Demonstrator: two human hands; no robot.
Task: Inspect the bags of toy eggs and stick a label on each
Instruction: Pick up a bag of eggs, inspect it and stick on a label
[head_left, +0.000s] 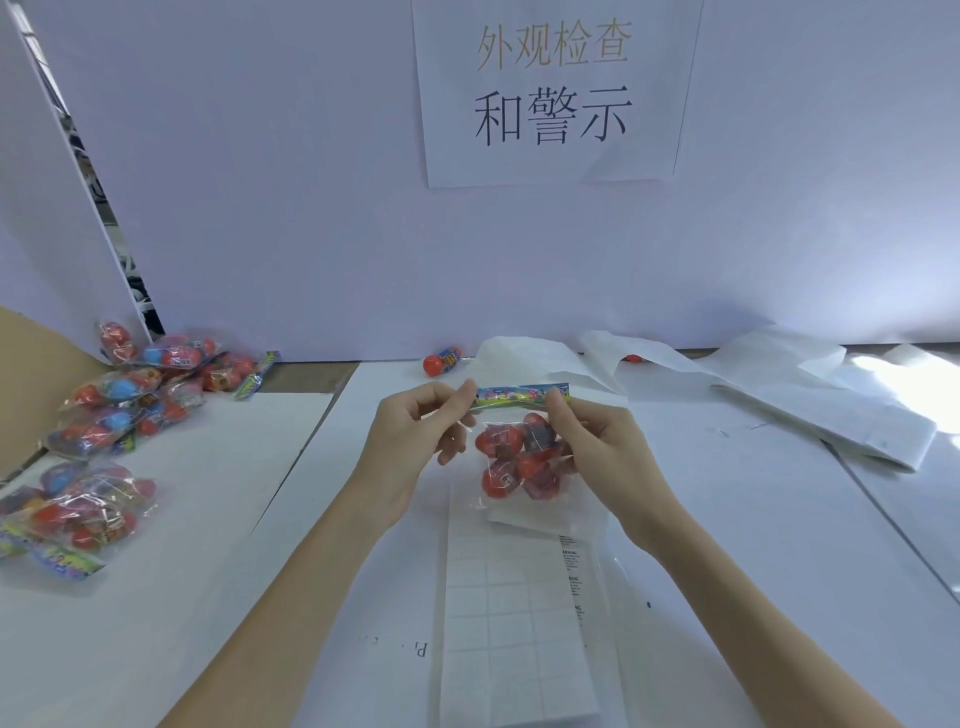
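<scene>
A clear bag of red toy eggs (511, 460) with a colourful header strip hangs in the air over the middle of the table. My left hand (415, 441) pinches the left end of the header strip. My right hand (592, 441) grips the right end, with its fingers against the bag's side. Below the bag lies a white label sheet (511, 623) with a grid of peeled squares and a column of printed warning labels along its right edge.
A pile of bagged toy eggs (130, 415) fills the table's left side beside a cardboard box edge (31, 374). A loose red egg (441, 361) lies by the back wall. Used white backing sheets (779, 384) are scattered at the back right.
</scene>
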